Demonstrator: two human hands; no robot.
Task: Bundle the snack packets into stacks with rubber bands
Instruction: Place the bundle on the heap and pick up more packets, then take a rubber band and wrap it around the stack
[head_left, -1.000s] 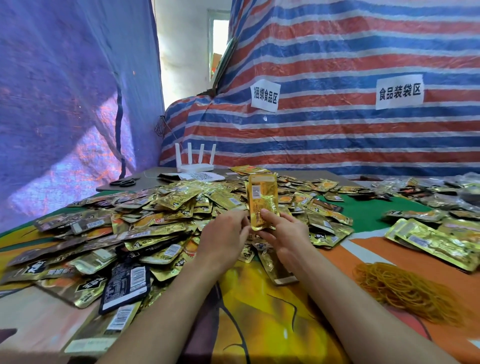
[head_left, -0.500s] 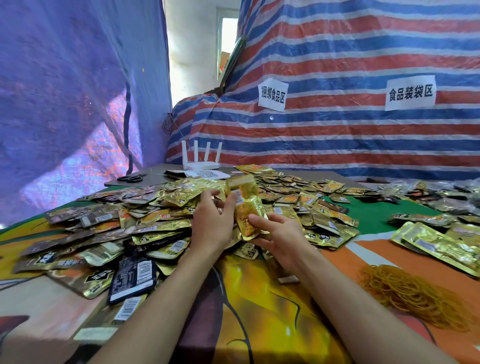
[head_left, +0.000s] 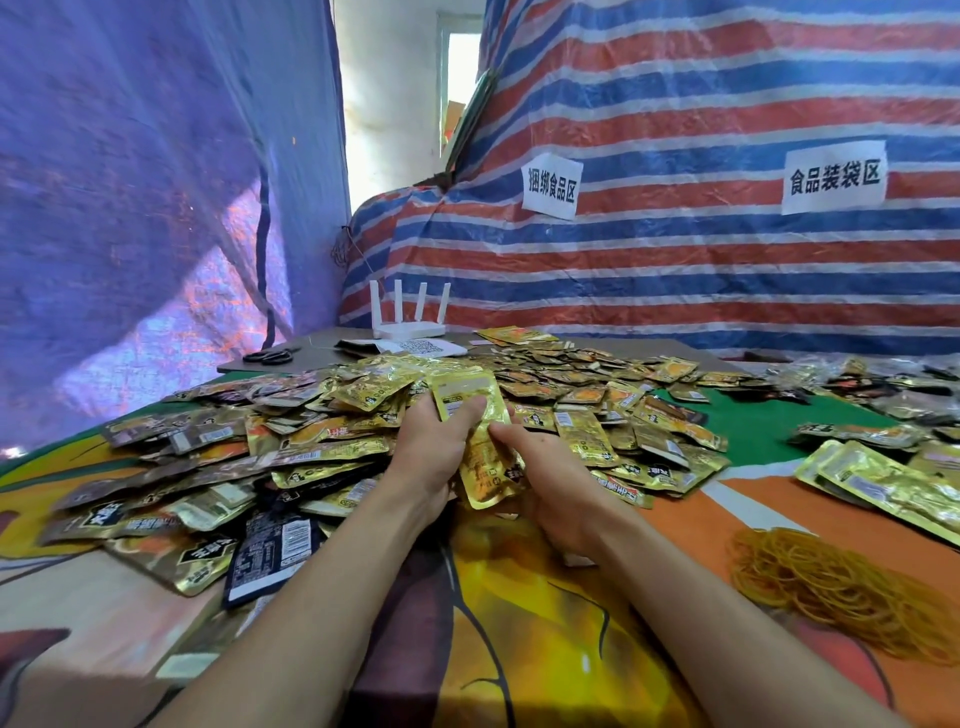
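Above the desk (head_left: 519, 649) centre, the left hand (head_left: 431, 457) has its fingers curled round gold snack packets (head_left: 465, 392), the right hand (head_left: 550, 483) pinches their lower end, the loose packet heap (head_left: 311, 431) spreads from 9 to 2 o'clock, and the rubber bands (head_left: 841, 582) lie at 4 o'clock.

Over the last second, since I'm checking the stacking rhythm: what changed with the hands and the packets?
The held packets went from upright, pinched at the bottom by the right hand, to tilted and lower over the loose packets. The left hand took hold of them, thumb across the front; the right hand still holds their lower end. The rubber bands and loose packets lie unchanged.
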